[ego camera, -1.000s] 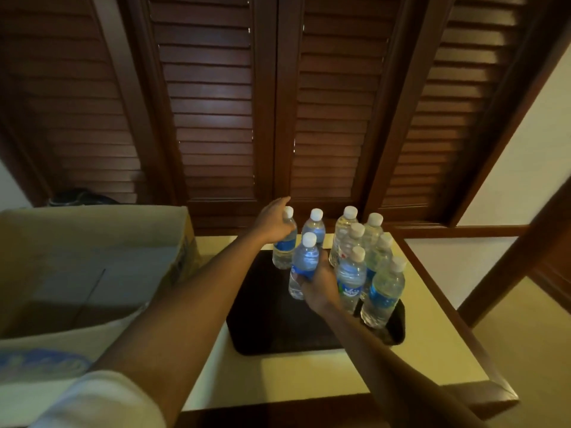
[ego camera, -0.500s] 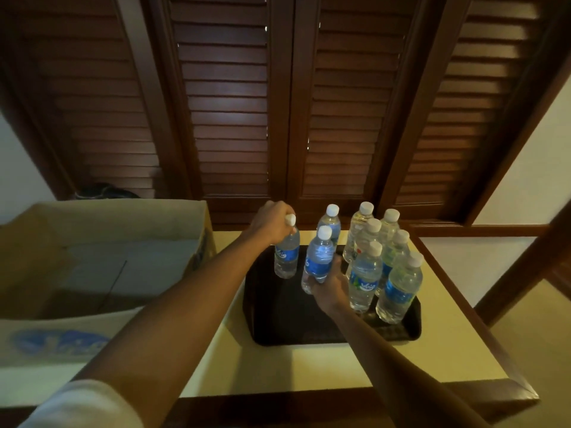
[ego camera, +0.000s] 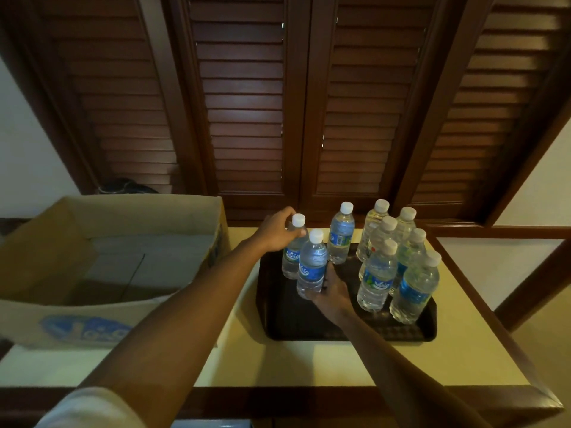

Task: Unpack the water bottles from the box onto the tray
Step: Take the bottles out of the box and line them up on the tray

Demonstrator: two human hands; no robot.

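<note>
While the big open brown cardboard box (ego camera: 108, 257) sits at my left on the cream table, looking empty, the dark plastic tray (ego camera: 290, 322) beside it carries every clear, white-capped, blue-labelled water bottle (ego camera: 375, 279) I can see. My left hand (ego camera: 275, 231) grips the shoulder of the rear-left bottle (ego camera: 291, 257); my right hand (ego camera: 329, 288) clasps the nearer bottle (ego camera: 311, 267) low down. Packed this tightly, a careless withdrawal could topple neighbours. Labels seem to read "Vaio", though I'm unsure.
</note>
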